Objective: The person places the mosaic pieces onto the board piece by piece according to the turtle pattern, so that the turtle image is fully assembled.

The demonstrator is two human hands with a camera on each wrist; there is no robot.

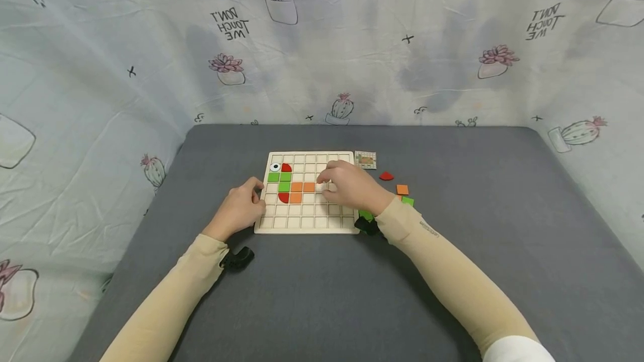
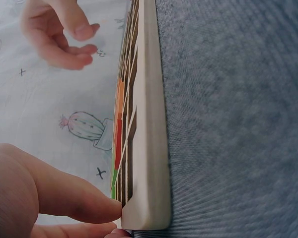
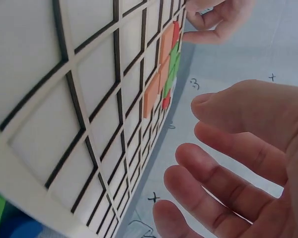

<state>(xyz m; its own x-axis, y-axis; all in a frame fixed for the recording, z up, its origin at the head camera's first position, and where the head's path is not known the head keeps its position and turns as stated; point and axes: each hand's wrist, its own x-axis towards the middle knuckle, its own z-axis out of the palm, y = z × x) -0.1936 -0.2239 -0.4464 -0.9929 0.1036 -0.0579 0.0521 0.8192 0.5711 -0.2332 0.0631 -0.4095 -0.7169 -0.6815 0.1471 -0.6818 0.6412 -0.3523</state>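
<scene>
A pale wooden grid board (image 1: pixel 327 223) lies on the table. At its left side sit an eye tile (image 1: pixel 275 167), two red rounded tiles (image 1: pixel 286 167), green square tiles (image 1: pixel 284 186) and orange square tiles (image 1: pixel 296 187). My left hand (image 1: pixel 238 208) grips the board's left edge; the left wrist view shows the thumb (image 2: pixel 89 206) at the corner. Over the board's right half hovers my right hand (image 1: pixel 352 184), fingers loosely bent. Nothing shows between its thumb and fingers in the right wrist view (image 3: pixel 238 163).
A small picture card (image 1: pixel 365 160) lies at the board's upper right. Beside the board on the right are a loose red piece (image 1: pixel 386 176), an orange square (image 1: pixel 402 189) and green pieces (image 1: pixel 408 201), partly behind the right wrist. A printed curtain (image 1: pixel 322 71) stands behind the grey table (image 1: pixel 302 295).
</scene>
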